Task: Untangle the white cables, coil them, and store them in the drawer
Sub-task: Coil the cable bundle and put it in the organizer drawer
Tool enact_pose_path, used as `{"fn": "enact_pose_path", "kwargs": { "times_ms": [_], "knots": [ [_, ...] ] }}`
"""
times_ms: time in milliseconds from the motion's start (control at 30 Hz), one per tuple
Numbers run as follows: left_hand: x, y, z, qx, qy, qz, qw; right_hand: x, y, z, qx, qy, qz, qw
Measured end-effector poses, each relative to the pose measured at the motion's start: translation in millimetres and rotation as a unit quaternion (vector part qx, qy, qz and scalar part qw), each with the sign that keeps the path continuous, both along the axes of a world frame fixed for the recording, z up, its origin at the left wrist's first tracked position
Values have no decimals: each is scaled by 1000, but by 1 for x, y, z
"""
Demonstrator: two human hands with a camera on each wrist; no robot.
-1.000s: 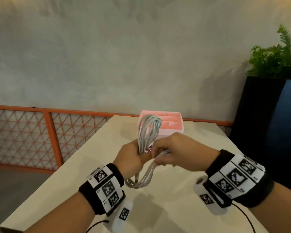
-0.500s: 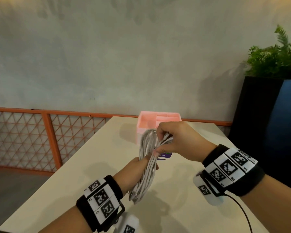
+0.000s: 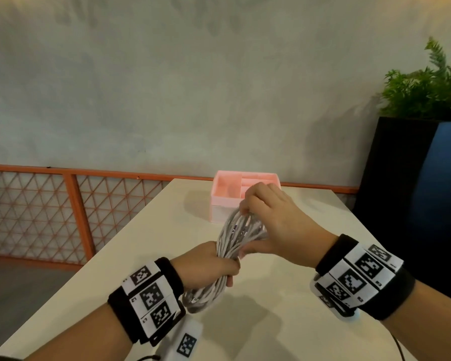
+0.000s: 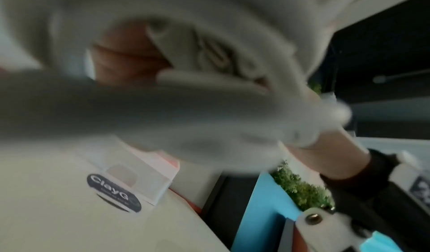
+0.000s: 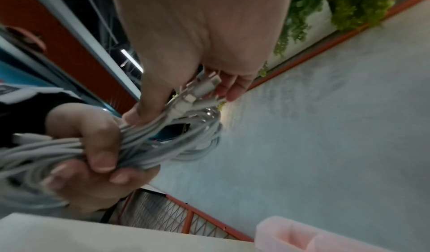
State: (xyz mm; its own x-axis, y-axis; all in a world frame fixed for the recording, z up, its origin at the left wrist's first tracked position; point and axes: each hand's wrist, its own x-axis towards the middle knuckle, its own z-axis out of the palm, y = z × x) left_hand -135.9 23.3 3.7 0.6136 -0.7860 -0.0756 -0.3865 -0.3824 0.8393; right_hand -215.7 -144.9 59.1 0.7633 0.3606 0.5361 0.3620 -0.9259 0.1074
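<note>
— So, where's the bundle?

— Both my hands have it, held above the table point(image 3: 271, 321). My left hand point(image 3: 206, 264) is wrapped tight around the middle of the white cables point(image 3: 235, 238), near me. My right hand point(image 3: 276, 220) pinches the far end of the coil, the plug ends point(image 5: 200, 94) gathered under its fingers.

— And the drawer?

— The pink drawer unit point(image 3: 227, 201) sits on the table just beyond my right hand, toward the far edge. A dark oval sticker point(image 4: 114, 191) lies on the table right in front of it. A green plant point(image 3: 427, 87) stands far right.
</note>
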Motion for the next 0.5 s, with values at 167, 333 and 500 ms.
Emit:
{"fn": "enact_pose_path", "kwargs": {
  "times_ms": [167,333,500],
  "knots": [
    [-1,-1,8,76,-101,-11,992,1,9,-1,-170,77,-13,982],
    [0,0,13,111,-139,-17,984,5,1,2,-98,195,4,976],
    [1,2,8,64,-52,-21,996,-5,-4,-1,-155,25,22,987]
  ]
}}
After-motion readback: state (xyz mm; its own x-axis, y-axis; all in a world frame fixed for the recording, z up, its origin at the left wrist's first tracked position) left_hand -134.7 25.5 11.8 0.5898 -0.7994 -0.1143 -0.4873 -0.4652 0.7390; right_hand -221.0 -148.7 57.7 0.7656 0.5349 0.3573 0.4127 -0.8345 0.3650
